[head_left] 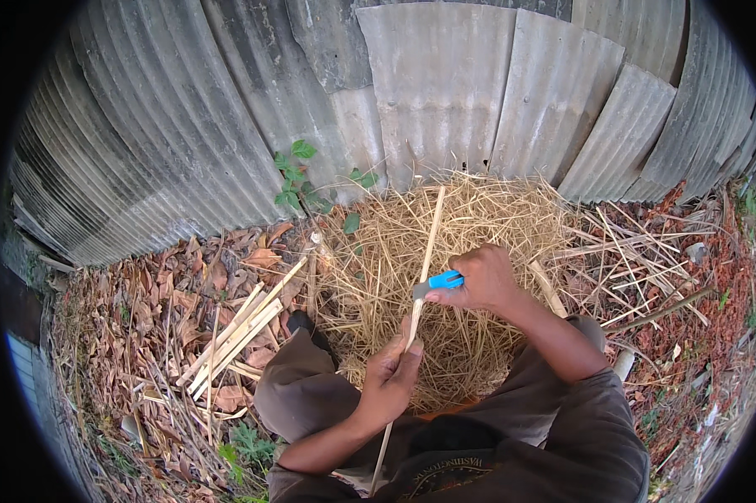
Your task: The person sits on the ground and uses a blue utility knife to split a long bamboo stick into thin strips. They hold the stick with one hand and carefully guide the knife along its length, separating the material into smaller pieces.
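Note:
A long pale strip of split bamboo or wood runs slantwise between my knees, its far end over the straw. My left hand is closed around its lower part, and the tail of the strip passes down toward my lap. Higher up, my right hand grips the bright blue handle of a knife. The knife's grey blade lies against the strip, a little above my left fingers. Beneath both hands spreads a heap of thin, dry shavings.
Several split strips lie on dry leaves to the left. More thin sticks are scattered at the right. Corrugated sheets form a wall behind the heap. A small green plant grows beside the wall.

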A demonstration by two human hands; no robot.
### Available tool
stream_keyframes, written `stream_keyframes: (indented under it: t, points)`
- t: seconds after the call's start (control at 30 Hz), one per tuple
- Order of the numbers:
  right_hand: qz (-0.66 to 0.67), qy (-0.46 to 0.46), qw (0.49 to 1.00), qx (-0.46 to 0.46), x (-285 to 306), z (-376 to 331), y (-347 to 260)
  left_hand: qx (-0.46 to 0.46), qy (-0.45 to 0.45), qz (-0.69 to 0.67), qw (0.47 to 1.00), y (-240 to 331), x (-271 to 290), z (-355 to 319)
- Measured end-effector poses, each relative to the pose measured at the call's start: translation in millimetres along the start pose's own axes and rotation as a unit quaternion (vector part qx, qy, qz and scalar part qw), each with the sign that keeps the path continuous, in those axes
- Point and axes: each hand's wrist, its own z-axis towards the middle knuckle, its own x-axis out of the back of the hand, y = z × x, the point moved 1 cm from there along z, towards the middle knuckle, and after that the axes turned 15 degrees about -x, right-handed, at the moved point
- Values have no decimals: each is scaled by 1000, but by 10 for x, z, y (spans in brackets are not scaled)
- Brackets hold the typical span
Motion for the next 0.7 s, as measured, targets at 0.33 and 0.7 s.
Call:
stream_keyframes:
  t: [0.33,0.7]
  points:
    - [-29,4,997,-71,-1,57,136,-39,-30,65,997,-52,-5,-15]
    - [65,14,920,-386,352,359,985,-17,-104,13,994,43,-139,-175]
